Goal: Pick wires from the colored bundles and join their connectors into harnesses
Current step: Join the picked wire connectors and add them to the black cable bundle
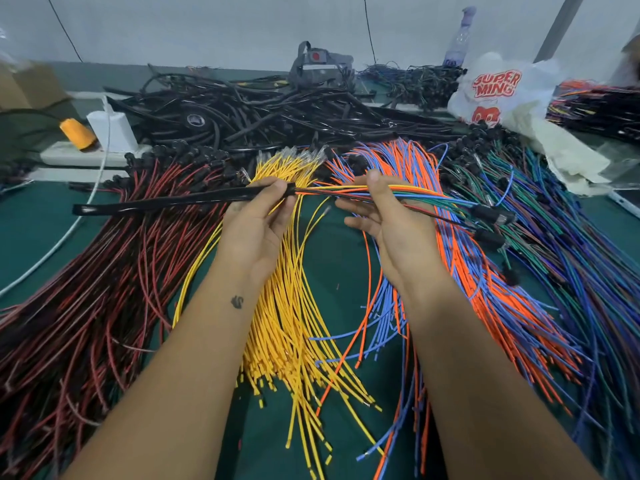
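Harness [346, 194] crosswise, connectors rightward

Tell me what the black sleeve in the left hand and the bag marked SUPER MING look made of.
Black sleeve: probably glossy plastic tubing; it shows highlights and lies flattened at its free end. Bag: thin white plastic film, crinkled, slightly translucent, printed in red. Left hand pinches the sleeve's mouth.

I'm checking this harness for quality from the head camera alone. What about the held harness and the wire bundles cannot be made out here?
- Wires inside the black sleeve: hidden by the sleeve itself.
- Grip points: the left hand and right hand cover the held wires there.
- Black connectors: too small and dark to tell whether they are mated.
- Red bundle and blue-green bundle: cut off by the frame edges.
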A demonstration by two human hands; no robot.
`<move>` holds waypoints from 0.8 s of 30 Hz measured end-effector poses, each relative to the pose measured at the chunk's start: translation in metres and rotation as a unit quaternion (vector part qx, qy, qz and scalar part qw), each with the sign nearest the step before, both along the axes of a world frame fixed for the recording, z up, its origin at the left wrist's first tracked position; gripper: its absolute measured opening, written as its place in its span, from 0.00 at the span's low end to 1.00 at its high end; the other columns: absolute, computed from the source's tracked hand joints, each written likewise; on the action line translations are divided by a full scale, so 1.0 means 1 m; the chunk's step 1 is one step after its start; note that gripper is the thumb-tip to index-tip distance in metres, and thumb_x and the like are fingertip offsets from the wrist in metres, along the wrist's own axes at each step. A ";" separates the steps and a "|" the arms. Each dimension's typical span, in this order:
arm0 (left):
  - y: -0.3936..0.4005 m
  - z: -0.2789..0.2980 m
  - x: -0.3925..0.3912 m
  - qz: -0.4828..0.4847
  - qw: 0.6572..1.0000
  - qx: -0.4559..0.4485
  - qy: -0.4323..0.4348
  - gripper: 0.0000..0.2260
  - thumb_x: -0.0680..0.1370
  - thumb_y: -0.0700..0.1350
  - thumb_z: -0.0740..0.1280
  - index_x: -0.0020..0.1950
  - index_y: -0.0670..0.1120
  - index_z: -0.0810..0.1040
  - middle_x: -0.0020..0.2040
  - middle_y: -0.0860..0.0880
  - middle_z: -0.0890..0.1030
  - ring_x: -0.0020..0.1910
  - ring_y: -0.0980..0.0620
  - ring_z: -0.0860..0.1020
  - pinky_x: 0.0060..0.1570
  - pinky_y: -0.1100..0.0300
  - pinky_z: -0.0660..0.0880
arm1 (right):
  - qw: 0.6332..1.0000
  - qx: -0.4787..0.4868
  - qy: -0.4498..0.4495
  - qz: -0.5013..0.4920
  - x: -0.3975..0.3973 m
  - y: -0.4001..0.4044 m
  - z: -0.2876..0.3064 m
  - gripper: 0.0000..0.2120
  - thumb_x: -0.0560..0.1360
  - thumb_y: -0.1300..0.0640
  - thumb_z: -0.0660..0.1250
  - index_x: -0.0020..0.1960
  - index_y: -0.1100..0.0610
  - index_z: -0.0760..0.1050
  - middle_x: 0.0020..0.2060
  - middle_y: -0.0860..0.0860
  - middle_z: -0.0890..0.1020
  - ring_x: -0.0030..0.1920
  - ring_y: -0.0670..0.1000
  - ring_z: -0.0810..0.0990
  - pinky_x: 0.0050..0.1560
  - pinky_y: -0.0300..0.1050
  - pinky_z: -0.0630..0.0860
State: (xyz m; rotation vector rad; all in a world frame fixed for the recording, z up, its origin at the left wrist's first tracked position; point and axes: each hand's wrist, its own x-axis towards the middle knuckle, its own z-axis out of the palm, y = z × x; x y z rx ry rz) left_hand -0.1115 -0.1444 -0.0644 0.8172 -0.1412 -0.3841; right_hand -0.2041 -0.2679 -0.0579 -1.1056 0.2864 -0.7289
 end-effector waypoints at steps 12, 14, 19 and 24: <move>-0.001 -0.003 -0.008 -0.080 0.986 0.043 -0.141 0.08 0.76 0.30 0.64 0.45 0.42 0.76 0.44 0.47 0.82 0.43 0.55 0.81 0.44 0.68 0.77 | 0.995 -0.094 -0.016 0.016 0.002 0.005 -0.006 0.07 0.78 0.56 0.65 0.45 0.54 0.81 0.44 0.52 0.85 0.46 0.55 0.83 0.42 0.41 0.78; 0.000 -0.002 -0.009 -0.077 0.987 0.035 -0.133 0.08 0.76 0.30 0.64 0.45 0.42 0.76 0.44 0.47 0.82 0.43 0.55 0.81 0.43 0.68 0.77 | 0.994 -0.107 -0.018 0.029 0.002 0.005 -0.008 0.08 0.77 0.55 0.66 0.43 0.50 0.83 0.45 0.48 0.85 0.48 0.54 0.83 0.42 0.40 0.77; -0.002 0.002 -0.013 -0.107 0.989 0.029 -0.097 0.08 0.77 0.31 0.64 0.46 0.43 0.76 0.38 0.51 0.83 0.38 0.58 0.82 0.40 0.70 0.77 | 0.988 -0.152 -0.008 0.033 0.005 0.007 -0.012 0.08 0.78 0.55 0.66 0.45 0.48 0.83 0.50 0.50 0.84 0.54 0.50 0.80 0.47 0.43 0.75; -0.002 0.003 -0.015 -0.139 0.985 0.038 -0.096 0.08 0.76 0.31 0.63 0.46 0.43 0.76 0.38 0.49 0.84 0.38 0.56 0.83 0.39 0.70 0.77 | 0.984 -0.173 0.019 0.039 0.006 0.010 -0.013 0.06 0.78 0.55 0.66 0.50 0.50 0.82 0.54 0.51 0.83 0.53 0.48 0.81 0.45 0.42 0.74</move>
